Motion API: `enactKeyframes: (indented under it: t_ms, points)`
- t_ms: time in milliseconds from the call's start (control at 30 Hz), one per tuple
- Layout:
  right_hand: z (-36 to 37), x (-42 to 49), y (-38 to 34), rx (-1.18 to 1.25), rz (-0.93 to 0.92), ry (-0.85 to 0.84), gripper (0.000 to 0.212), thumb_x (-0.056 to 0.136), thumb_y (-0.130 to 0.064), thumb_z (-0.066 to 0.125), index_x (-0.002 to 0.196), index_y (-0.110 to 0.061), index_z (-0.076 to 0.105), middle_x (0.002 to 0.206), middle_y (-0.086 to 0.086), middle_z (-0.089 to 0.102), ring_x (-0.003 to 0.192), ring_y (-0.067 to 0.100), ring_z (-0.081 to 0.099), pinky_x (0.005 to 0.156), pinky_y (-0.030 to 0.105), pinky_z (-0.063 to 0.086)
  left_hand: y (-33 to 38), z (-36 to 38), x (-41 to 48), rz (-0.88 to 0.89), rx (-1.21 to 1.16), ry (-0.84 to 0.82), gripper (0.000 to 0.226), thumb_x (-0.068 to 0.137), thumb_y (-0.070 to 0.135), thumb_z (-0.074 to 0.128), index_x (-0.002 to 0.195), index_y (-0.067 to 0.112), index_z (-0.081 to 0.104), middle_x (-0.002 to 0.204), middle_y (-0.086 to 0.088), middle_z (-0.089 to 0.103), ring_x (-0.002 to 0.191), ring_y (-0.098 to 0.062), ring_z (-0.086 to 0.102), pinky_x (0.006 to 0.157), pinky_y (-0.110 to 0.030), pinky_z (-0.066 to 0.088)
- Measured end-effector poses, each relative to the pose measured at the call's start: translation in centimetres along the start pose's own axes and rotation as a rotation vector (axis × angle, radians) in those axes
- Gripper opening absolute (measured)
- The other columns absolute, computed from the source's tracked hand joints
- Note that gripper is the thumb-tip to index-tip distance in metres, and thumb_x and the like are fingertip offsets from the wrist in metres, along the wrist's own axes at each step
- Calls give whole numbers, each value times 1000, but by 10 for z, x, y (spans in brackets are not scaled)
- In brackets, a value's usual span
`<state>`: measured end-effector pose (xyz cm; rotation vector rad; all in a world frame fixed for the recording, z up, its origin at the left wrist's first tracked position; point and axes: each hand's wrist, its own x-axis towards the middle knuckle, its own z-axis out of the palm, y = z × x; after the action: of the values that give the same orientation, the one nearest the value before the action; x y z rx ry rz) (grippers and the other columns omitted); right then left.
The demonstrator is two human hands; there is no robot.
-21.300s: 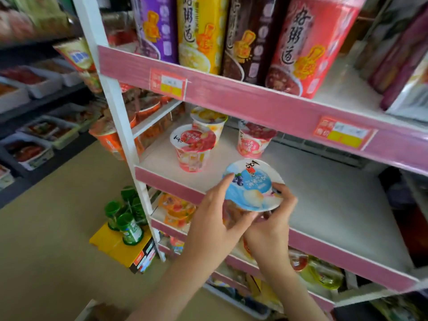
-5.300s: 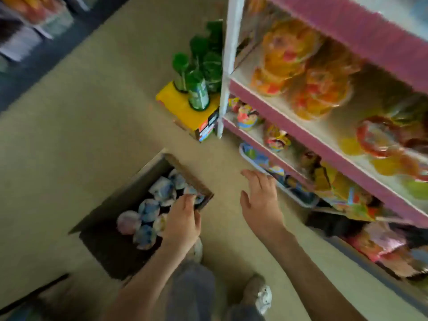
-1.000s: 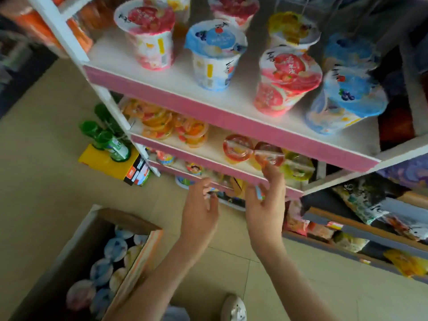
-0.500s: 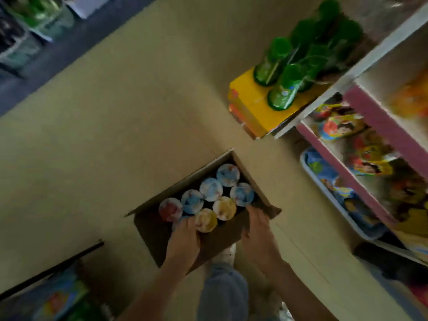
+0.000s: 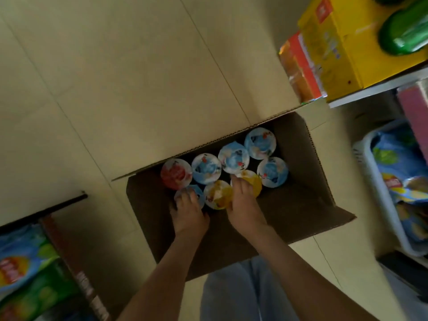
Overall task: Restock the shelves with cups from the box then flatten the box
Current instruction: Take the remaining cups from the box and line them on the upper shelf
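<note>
An open brown cardboard box (image 5: 301, 200) sits on the tiled floor below me. Several sealed cups stand in its far left part, most with blue lids (image 5: 260, 142), one with a red lid (image 5: 176, 173) and one yellow (image 5: 217, 194). My left hand (image 5: 188, 216) reaches in, and its fingers curl over a blue-lidded cup (image 5: 193, 189) at the near left of the cluster. My right hand (image 5: 245, 209) closes over a yellow-lidded cup (image 5: 254, 183) beside it. Both thumbs are hidden.
A yellow carton (image 5: 335, 49) carrying green bottles (image 5: 403, 38) stands on the floor at the far right, by the white shelf frame (image 5: 370, 91). A white basket (image 5: 368, 163) of snack bags lies right of the box. More snack bags (image 5: 23, 274) fill the lower left.
A second ago my hands were up by the shelves. They came down to the box edge, and now both have reached inside onto two cups. The view has tilted straight down.
</note>
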<state>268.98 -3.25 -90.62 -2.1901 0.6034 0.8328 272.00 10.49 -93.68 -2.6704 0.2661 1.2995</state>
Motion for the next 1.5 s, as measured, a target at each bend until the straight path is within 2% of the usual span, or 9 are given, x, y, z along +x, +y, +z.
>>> enactKeyframes:
  t_ms: [133,233,400,600,733,1000,1133,1267,1500]
  points:
    - [32,30,8,-193,-83,-90,103,84,-8,63,149,-23,-15,156,7,2,143,24,3,115,33,16,3,36,34,-96,-6,6,100,82,42,65,145,7,-4,150,-17,13,138,-32,20,113,-49,23]
    - [53,45,18,-389,-182,-122,109,81,-9,66,147,-24,-20,157,8,-3,144,27,-1,116,36,9,3,62,52,-152,4,-9,99,84,40,63,145,3,-5,150,-20,11,138,-35,18,112,-49,20]
    - [78,59,32,-470,-234,-143,101,84,-25,62,149,-23,-16,158,7,-4,144,26,-4,116,42,5,5,89,74,-280,-146,53,90,83,34,64,145,5,5,149,-21,13,134,-39,22,111,-49,22]
    - [95,63,43,-501,-241,-133,99,82,-21,63,151,-22,-8,158,8,-1,145,26,-4,116,44,0,9,104,89,-293,-219,79,87,83,34,64,144,13,4,148,-23,9,134,-42,19,111,-50,22]
    - [94,67,43,-510,-254,-139,98,83,-23,62,150,-22,-9,158,8,-4,145,26,-7,116,44,1,8,103,93,-304,-246,73,87,84,36,62,141,17,-1,146,-21,7,130,-41,24,104,-47,32]
    - [84,61,47,-446,-265,-122,95,85,-24,60,150,-23,-9,157,5,-3,144,24,-8,118,43,2,0,107,89,-254,-67,13,103,78,44,66,146,16,-6,150,-29,4,138,-41,13,112,-46,15]
    - [81,61,53,-443,-264,-91,94,85,-23,60,150,-23,-7,158,7,-2,145,25,-7,118,46,6,-2,97,88,-245,2,24,98,76,48,66,144,21,1,144,-29,15,132,-40,24,110,-46,19]
    - [70,43,40,-430,-255,-101,99,83,-17,61,149,-24,-12,157,4,-6,144,24,-11,118,45,5,5,68,54,-204,45,-15,103,76,49,66,144,19,-5,143,-29,10,132,-41,21,110,-50,21]
    - [-10,-20,-1,-215,-257,-61,97,84,-9,61,150,-25,-8,157,3,-5,144,20,-8,117,35,3,33,-36,-40,71,-11,230,96,73,45,64,143,17,4,139,-26,22,125,-41,29,102,-45,33]
